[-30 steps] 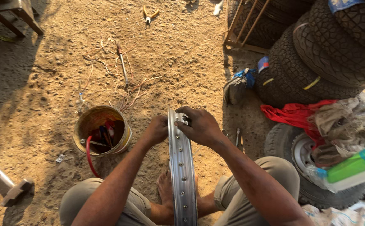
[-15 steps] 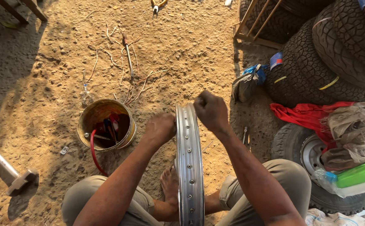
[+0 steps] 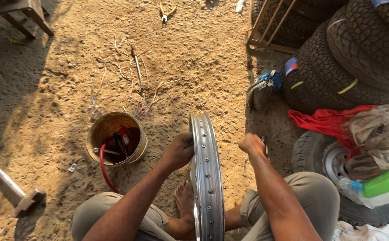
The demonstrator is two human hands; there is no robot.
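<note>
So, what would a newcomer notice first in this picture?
First, the shiny metal wheel rim standing upright on the sandy ground in the middle, with the left hand gripping its edge and the right hand closed in a fist just beside it. Next, the stack of black tyres at the upper right, and the rusty bucket of tools left of the rim.

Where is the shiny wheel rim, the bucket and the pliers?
wheel rim [image 3: 206,165], head view, on its outer band with the holes.
bucket [image 3: 97,130], head view, on its inner wall.
pliers [image 3: 164,13], head view, on the handles.

One rim [image 3: 207,178], one bucket [image 3: 114,138], one hammer [image 3: 14,192]
</note>
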